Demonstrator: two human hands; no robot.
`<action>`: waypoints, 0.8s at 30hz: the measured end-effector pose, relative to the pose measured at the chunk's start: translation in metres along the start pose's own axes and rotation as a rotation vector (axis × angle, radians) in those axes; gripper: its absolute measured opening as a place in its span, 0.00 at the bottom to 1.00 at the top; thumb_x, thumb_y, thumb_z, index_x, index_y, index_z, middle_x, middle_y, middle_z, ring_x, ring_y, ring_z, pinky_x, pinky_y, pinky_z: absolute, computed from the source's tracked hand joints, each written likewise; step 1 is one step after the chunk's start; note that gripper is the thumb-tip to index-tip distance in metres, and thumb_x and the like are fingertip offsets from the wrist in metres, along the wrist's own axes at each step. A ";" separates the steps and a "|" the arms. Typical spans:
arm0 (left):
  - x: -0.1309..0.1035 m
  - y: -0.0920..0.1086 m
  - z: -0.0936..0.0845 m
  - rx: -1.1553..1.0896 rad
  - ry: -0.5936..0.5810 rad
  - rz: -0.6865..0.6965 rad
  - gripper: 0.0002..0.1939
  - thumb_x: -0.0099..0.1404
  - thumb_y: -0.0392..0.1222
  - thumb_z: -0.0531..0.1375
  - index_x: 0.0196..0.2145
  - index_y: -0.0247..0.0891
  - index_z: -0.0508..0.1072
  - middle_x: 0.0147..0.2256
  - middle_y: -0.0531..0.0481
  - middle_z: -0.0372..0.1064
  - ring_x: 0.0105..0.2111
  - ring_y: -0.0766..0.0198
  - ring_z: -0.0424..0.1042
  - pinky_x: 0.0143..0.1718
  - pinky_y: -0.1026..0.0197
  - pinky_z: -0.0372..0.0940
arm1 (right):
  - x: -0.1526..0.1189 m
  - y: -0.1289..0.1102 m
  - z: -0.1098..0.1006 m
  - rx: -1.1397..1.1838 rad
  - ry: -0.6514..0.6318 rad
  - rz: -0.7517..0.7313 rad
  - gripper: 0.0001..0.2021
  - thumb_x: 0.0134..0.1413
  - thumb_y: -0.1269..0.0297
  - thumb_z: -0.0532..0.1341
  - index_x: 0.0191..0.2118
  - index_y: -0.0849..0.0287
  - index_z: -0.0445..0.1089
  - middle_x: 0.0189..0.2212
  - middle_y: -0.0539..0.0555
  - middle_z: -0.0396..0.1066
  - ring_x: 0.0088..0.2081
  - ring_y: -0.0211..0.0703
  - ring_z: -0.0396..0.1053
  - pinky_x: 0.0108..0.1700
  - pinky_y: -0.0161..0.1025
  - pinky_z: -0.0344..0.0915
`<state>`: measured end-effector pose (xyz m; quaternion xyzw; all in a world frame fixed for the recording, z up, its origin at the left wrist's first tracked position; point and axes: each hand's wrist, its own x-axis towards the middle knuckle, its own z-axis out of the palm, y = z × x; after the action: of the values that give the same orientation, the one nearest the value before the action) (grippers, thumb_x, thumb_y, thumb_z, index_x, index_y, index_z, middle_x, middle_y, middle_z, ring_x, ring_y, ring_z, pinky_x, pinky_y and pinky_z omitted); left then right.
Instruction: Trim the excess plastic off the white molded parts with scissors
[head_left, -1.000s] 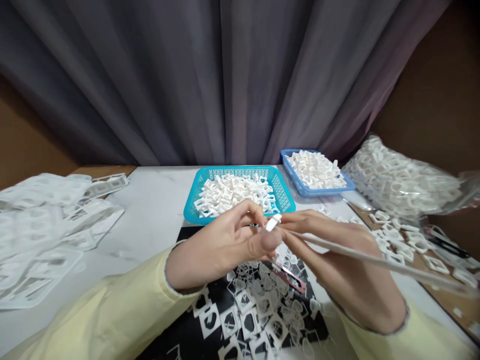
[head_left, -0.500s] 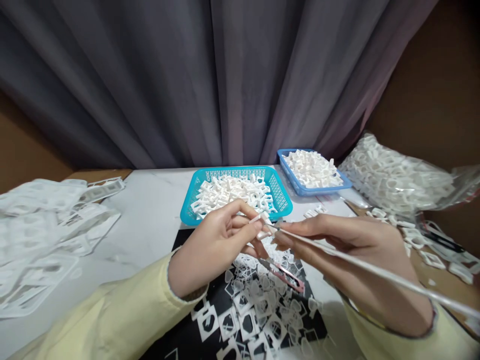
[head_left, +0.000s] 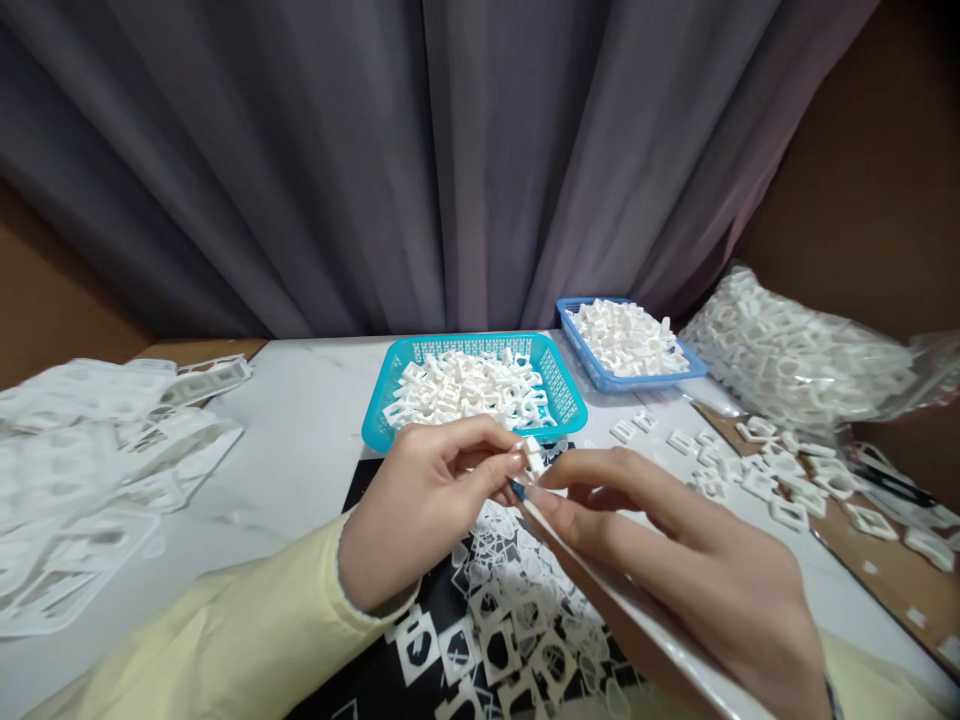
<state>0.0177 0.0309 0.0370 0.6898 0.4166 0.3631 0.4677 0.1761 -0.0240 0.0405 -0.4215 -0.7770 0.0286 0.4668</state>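
My left hand (head_left: 427,500) pinches a small white molded piece (head_left: 534,455) between thumb and forefinger, just in front of the turquoise basket. My right hand (head_left: 690,560) is closed round a long, thin white stick-like tool (head_left: 637,602) with a blue part (head_left: 517,489) near its front end. That end meets the fingers of my left hand at the white piece, and the exact contact is hidden. Below both hands, thin white scraps (head_left: 510,560) and square white frames with cut-out holes (head_left: 416,645) lie on a black mat (head_left: 367,655).
A turquoise basket (head_left: 375,410) and a blue basket (head_left: 637,382) hold heaps of white pieces. On the right are a clear bag (head_left: 802,350) of similar pieces and loose ones (head_left: 787,515). White sheets (head_left: 90,450) pile up at the left. A grey curtain (head_left: 480,160) hangs behind.
My right hand has turned and moved lower. The tool now slants more steeply towards me, its front end lower. The pink-handled tool on the mat is now hidden.
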 end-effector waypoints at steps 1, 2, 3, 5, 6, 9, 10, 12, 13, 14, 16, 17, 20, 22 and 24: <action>-0.001 0.000 0.000 0.035 0.015 0.029 0.05 0.59 0.34 0.58 0.28 0.34 0.74 0.24 0.52 0.71 0.27 0.66 0.72 0.30 0.66 0.67 | -0.001 0.001 0.001 -0.013 -0.009 -0.030 0.08 0.55 0.76 0.56 0.30 0.58 0.70 0.33 0.51 0.73 0.28 0.33 0.68 0.30 0.28 0.66; -0.001 0.000 0.000 0.056 0.024 0.052 0.06 0.58 0.32 0.57 0.28 0.34 0.75 0.24 0.52 0.71 0.27 0.66 0.72 0.30 0.67 0.66 | -0.001 0.002 0.002 -0.019 -0.028 -0.066 0.08 0.55 0.76 0.56 0.30 0.59 0.69 0.36 0.53 0.74 0.30 0.35 0.69 0.32 0.30 0.67; -0.002 -0.001 0.000 0.061 0.032 0.065 0.07 0.58 0.31 0.57 0.28 0.34 0.75 0.23 0.53 0.72 0.27 0.67 0.72 0.30 0.67 0.66 | -0.001 0.003 0.002 -0.019 -0.057 -0.101 0.07 0.55 0.76 0.55 0.30 0.61 0.68 0.39 0.55 0.74 0.31 0.37 0.69 0.34 0.32 0.68; -0.002 0.000 0.000 0.022 0.042 0.057 0.08 0.57 0.28 0.57 0.28 0.35 0.76 0.22 0.53 0.72 0.25 0.68 0.72 0.28 0.69 0.67 | -0.001 0.005 0.002 -0.026 -0.078 -0.136 0.07 0.55 0.76 0.55 0.28 0.62 0.66 0.43 0.59 0.73 0.31 0.40 0.69 0.36 0.38 0.69; -0.001 0.000 0.000 -0.017 0.040 0.039 0.08 0.57 0.28 0.57 0.28 0.35 0.76 0.22 0.54 0.72 0.24 0.69 0.72 0.27 0.69 0.67 | 0.000 0.006 0.001 -0.033 -0.070 -0.136 0.07 0.55 0.76 0.55 0.28 0.62 0.65 0.43 0.60 0.73 0.31 0.40 0.70 0.36 0.39 0.70; 0.001 0.001 -0.002 -0.161 -0.004 -0.032 0.06 0.56 0.29 0.58 0.27 0.35 0.75 0.20 0.54 0.72 0.22 0.68 0.72 0.25 0.69 0.68 | 0.002 0.007 -0.003 -0.039 -0.093 -0.127 0.06 0.54 0.77 0.55 0.29 0.61 0.65 0.41 0.58 0.74 0.32 0.41 0.71 0.37 0.38 0.70; 0.002 0.001 -0.002 -0.203 -0.035 -0.055 0.05 0.56 0.30 0.59 0.26 0.34 0.75 0.20 0.54 0.72 0.21 0.68 0.73 0.25 0.68 0.69 | 0.003 0.006 -0.005 -0.036 -0.111 -0.124 0.06 0.54 0.77 0.55 0.30 0.60 0.64 0.41 0.58 0.74 0.33 0.40 0.71 0.37 0.37 0.70; 0.002 0.002 -0.004 -0.258 -0.090 -0.096 0.04 0.57 0.31 0.60 0.26 0.34 0.74 0.21 0.54 0.73 0.22 0.67 0.74 0.26 0.68 0.70 | 0.004 0.005 -0.008 -0.034 -0.147 -0.107 0.06 0.55 0.76 0.55 0.30 0.60 0.64 0.40 0.56 0.74 0.33 0.39 0.72 0.37 0.35 0.70; 0.002 0.003 -0.005 -0.274 -0.106 -0.109 0.04 0.57 0.31 0.60 0.26 0.34 0.74 0.21 0.54 0.73 0.22 0.67 0.74 0.26 0.68 0.70 | 0.005 0.005 -0.009 -0.039 -0.162 -0.095 0.06 0.55 0.76 0.55 0.30 0.59 0.64 0.39 0.56 0.74 0.33 0.39 0.72 0.37 0.35 0.70; 0.002 0.003 -0.005 -0.283 -0.113 -0.120 0.04 0.57 0.32 0.60 0.26 0.34 0.75 0.21 0.53 0.74 0.22 0.66 0.74 0.26 0.68 0.70 | 0.005 0.005 -0.009 -0.044 -0.171 -0.086 0.06 0.56 0.75 0.55 0.30 0.59 0.63 0.39 0.55 0.75 0.32 0.39 0.72 0.37 0.35 0.70; 0.001 0.004 -0.005 -0.289 -0.108 -0.129 0.04 0.57 0.31 0.60 0.26 0.34 0.75 0.20 0.53 0.74 0.22 0.67 0.74 0.26 0.68 0.70 | 0.006 0.005 -0.009 -0.053 -0.168 -0.104 0.06 0.56 0.74 0.54 0.30 0.59 0.63 0.38 0.55 0.75 0.32 0.39 0.71 0.36 0.35 0.70; 0.001 0.004 -0.005 -0.286 -0.104 -0.128 0.04 0.56 0.31 0.60 0.26 0.34 0.75 0.20 0.53 0.73 0.22 0.67 0.74 0.26 0.69 0.70 | 0.006 0.006 -0.009 -0.059 -0.163 -0.115 0.06 0.57 0.74 0.54 0.30 0.59 0.63 0.38 0.56 0.75 0.31 0.39 0.71 0.35 0.35 0.70; 0.000 0.003 -0.004 -0.257 -0.093 -0.116 0.05 0.56 0.30 0.60 0.25 0.34 0.75 0.20 0.54 0.73 0.21 0.68 0.73 0.25 0.70 0.69 | 0.006 0.006 -0.006 -0.094 -0.154 -0.135 0.07 0.58 0.73 0.54 0.29 0.60 0.64 0.37 0.56 0.75 0.31 0.39 0.71 0.35 0.35 0.70; 0.000 0.002 -0.004 -0.252 -0.085 -0.114 0.05 0.56 0.30 0.59 0.25 0.34 0.75 0.19 0.54 0.73 0.21 0.69 0.73 0.25 0.70 0.69 | 0.006 0.006 -0.004 -0.114 -0.137 -0.151 0.10 0.59 0.73 0.53 0.27 0.61 0.65 0.35 0.57 0.75 0.29 0.39 0.70 0.33 0.35 0.69; 0.000 0.002 -0.004 -0.259 -0.079 -0.123 0.05 0.56 0.30 0.60 0.25 0.34 0.75 0.19 0.54 0.73 0.21 0.69 0.73 0.25 0.70 0.69 | 0.005 0.006 -0.002 -0.130 -0.119 -0.165 0.12 0.59 0.73 0.52 0.26 0.62 0.65 0.34 0.58 0.75 0.28 0.39 0.68 0.30 0.36 0.67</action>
<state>0.0149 0.0318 0.0400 0.6107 0.3892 0.3569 0.5901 0.1800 -0.0175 0.0421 -0.3830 -0.8355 -0.0353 0.3924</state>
